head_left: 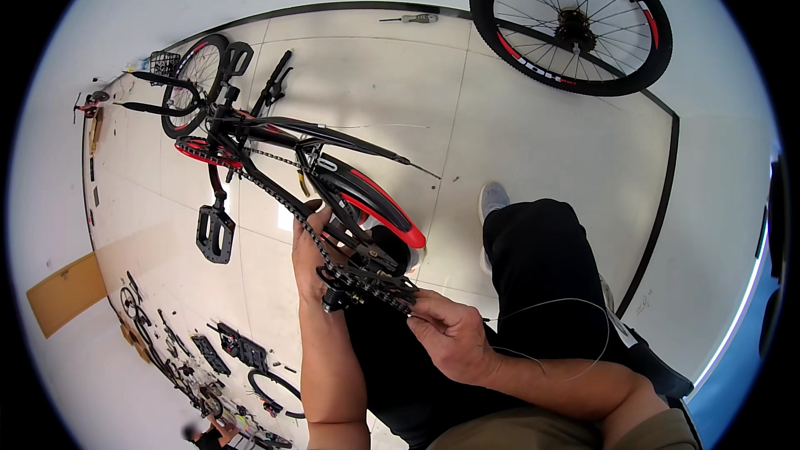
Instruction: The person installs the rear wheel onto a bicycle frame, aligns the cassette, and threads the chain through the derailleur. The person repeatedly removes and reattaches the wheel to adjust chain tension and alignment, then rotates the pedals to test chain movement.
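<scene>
A black and red bicycle frame (pixel 279 187) lies slanted in front of me, its rear end near my lap. My left hand (pixel 312 242) is closed around the rear frame tubes beside the chain (pixel 302 215), its fingers partly hidden behind them. At the tail of the frame hangs the black rear derailleur (pixel 354 283), with the chain running over it. My right hand (pixel 454 342) pinches the derailleur's near end between thumb and fingers. A thin bare cable (pixel 575 300) loops out past that hand and over my right thigh. The red-edged rear mudguard (pixel 387 221) points toward my foot.
A loose wheel (pixel 575 29) leans at the far right wall. A screwdriver (pixel 417 18) lies by the far wall. Left of me are a pedal (pixel 215 233), a front wheel (pixel 196 83) and handlebar parts. Scattered bicycle parts (pixel 233 346) and another person (pixel 212 436) are at lower left.
</scene>
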### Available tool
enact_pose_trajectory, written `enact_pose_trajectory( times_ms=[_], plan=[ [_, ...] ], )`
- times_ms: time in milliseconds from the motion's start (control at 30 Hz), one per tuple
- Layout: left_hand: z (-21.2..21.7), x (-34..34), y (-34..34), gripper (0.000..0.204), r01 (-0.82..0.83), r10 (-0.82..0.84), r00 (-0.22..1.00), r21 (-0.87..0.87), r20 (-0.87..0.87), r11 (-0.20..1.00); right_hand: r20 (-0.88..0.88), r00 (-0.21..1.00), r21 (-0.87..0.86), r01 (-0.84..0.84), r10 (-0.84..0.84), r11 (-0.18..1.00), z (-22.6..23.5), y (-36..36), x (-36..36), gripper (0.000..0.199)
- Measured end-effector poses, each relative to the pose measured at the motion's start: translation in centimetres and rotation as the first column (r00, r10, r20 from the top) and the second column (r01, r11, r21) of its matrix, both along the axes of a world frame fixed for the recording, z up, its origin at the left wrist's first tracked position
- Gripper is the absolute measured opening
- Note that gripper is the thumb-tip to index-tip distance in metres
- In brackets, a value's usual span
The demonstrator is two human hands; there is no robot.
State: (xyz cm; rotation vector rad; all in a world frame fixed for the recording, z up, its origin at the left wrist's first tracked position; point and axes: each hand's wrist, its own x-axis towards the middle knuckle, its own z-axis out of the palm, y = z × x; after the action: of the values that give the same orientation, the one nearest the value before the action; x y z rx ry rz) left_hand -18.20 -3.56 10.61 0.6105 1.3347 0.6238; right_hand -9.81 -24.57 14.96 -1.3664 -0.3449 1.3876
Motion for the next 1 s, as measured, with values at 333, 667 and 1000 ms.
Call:
enact_pose_trajectory(
  times_ms=[333, 667, 1000],
  plan=[
    [-1.9, -0.3, -2.0, 0.038, 0.023, -0.02, 0.999, 0.061, -0.051, 0.998, -0.042, 0.997, 0.029, 0.066, -0.065, 0.997, -0.8, 0.3, -0.3, 0.015],
    [-0.2, 1.9, -6.0, 0.029, 0.002, 0.105, 0.949, -0.34, 0.297, 0.941, -0.157, 0.966, -0.059, 0.199, -0.206, 0.978, -1.0, 0.0, 0.6, 0.019],
    [-2.8, 1.8, -5.9, 0.024, -0.025, 0.05, 0.975, -0.117, 0.216, 0.993, -0.228, 0.935, 0.023, 0.285, -0.273, 0.958, -0.9, 0.8, 0.9, 0.022]
  ],
)
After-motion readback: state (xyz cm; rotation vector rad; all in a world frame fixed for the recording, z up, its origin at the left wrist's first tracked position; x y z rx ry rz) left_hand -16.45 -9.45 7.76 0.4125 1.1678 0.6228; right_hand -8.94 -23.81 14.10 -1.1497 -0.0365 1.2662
